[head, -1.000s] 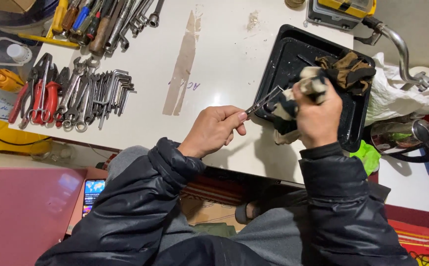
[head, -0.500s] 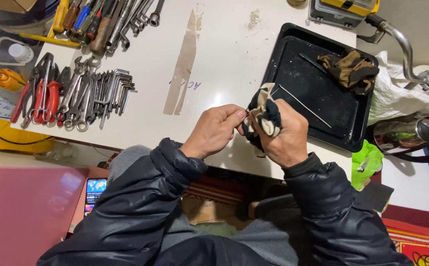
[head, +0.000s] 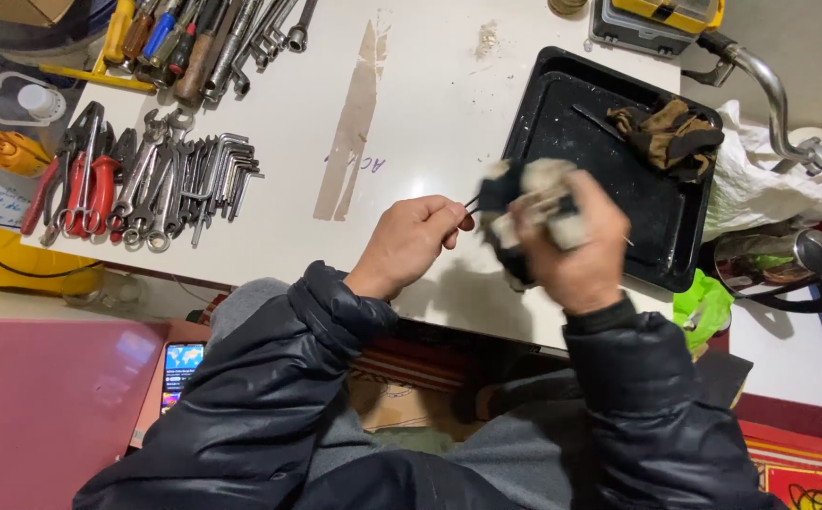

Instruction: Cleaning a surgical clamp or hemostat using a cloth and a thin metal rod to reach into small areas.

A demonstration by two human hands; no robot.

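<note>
My left hand (head: pixel 415 241) pinches the end of a thin dark metal tool (head: pixel 471 202) above the front part of the white table (head: pixel 430 104). My right hand (head: pixel 576 247) is closed round a dirty, blurred rag (head: pixel 529 203), and the rag wraps the tool's other end, so most of the tool is hidden. Both hands hover just left of the black tray's (head: pixel 562 123) front left corner. In the tray lie a crumpled brown cloth (head: pixel 670 132) and a thin metal rod (head: pixel 600 121).
Wrenches and hex keys (head: pixel 184 179) and red-handled pliers (head: pixel 76 184) lie at the table's left. Screwdrivers (head: pixel 184 38) fill the far left corner. A yellow and grey case (head: pixel 656 19) sits beyond the tray. A chrome handlebar (head: pixel 770 94) and white bag (head: pixel 760 189) stand at the right.
My right hand with the rag came off the tray leftwards to the tool's end, then shifted back right a little. My left hand kept holding the tool in about the same place.
</note>
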